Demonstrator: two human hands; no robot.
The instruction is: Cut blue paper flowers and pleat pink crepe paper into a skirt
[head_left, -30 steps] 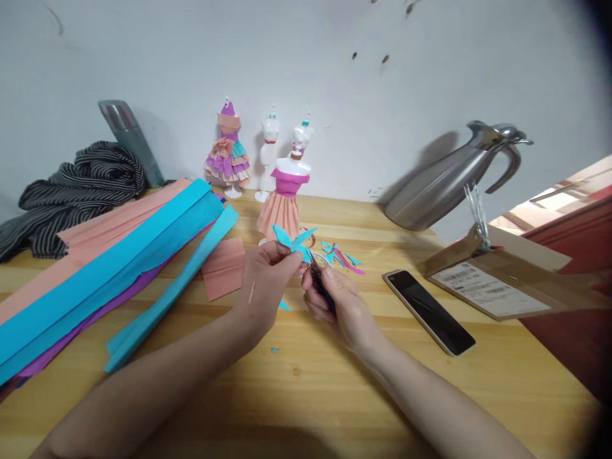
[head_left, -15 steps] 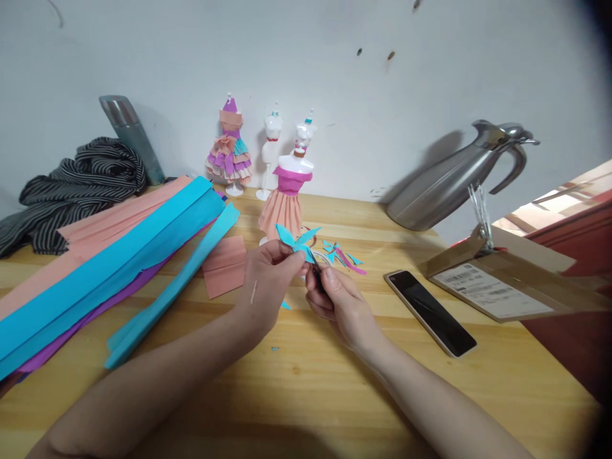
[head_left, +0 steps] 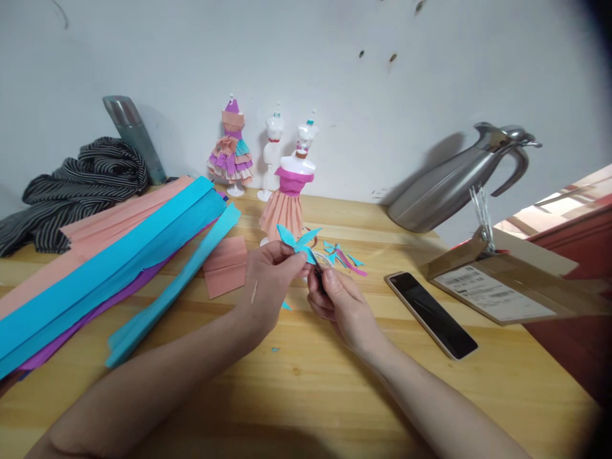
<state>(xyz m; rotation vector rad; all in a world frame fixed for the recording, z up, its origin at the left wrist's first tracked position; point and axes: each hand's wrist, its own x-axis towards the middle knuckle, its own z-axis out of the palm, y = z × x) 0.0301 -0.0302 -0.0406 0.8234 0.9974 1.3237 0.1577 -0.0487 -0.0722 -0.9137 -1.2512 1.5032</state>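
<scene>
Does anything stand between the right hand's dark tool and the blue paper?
Nothing visible does: the dark tool in the right hand is at the lower right of the blue paper. The left hand holds it from the left.

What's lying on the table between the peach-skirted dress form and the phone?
Blue paper scraps and a magenta strip lie between the dress form and the phone, as the head view shows.

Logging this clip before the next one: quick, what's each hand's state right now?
Left hand: closed, pinching a bright blue, pointed-petal paper cutout.
Right hand: closed around a slim, dark-handled tool, apparently scissors.
</scene>
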